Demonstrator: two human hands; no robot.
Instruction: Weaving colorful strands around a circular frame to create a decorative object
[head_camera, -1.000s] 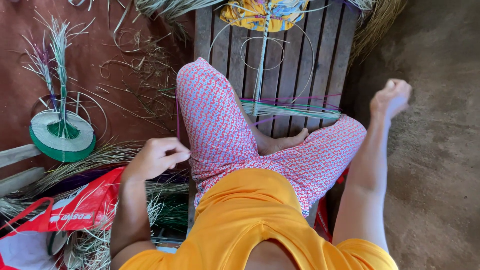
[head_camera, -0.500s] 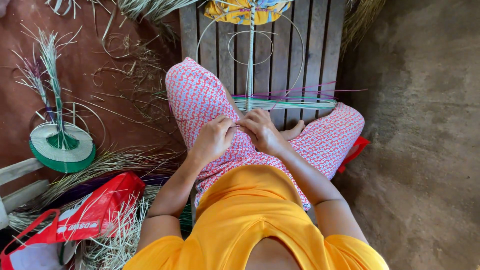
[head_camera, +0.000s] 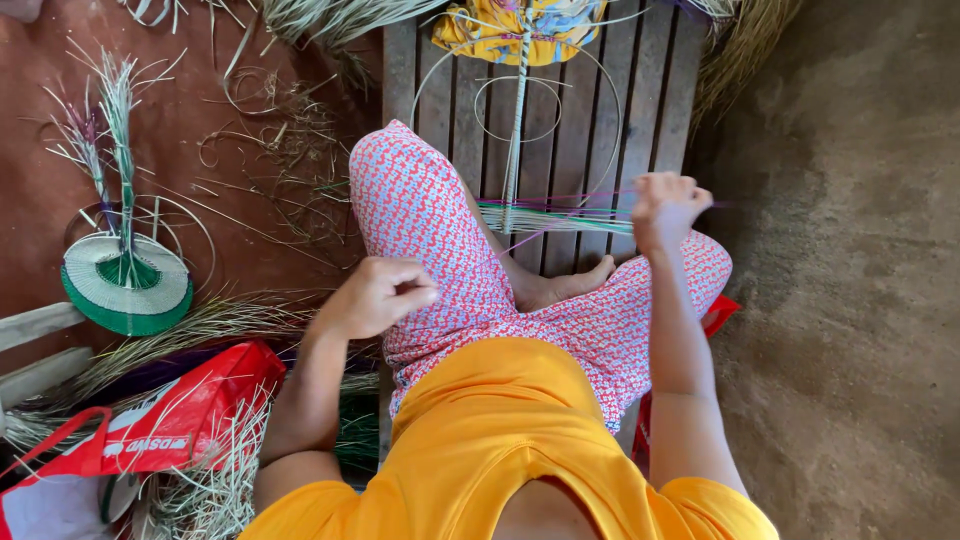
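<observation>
Purple strand (head_camera: 530, 238) drawn taut: right hand (head_camera: 665, 205) pinches it, left hand (head_camera: 375, 295) curled shut; tightening seems underway, needing steady tension.

Bright even daylight, soft shadows, sharp focus.

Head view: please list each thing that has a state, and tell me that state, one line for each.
left hand: closed in a loose fist, beside the raised knee.
right hand: raised, fingers pinched shut; what it pinches is too thin to tell.
wire hoop frame: flat on the wooden platform, weaving only begun.
round woven piece: unfinished, loose strands sticking up.
red bag: lying slumped among straw.
</observation>
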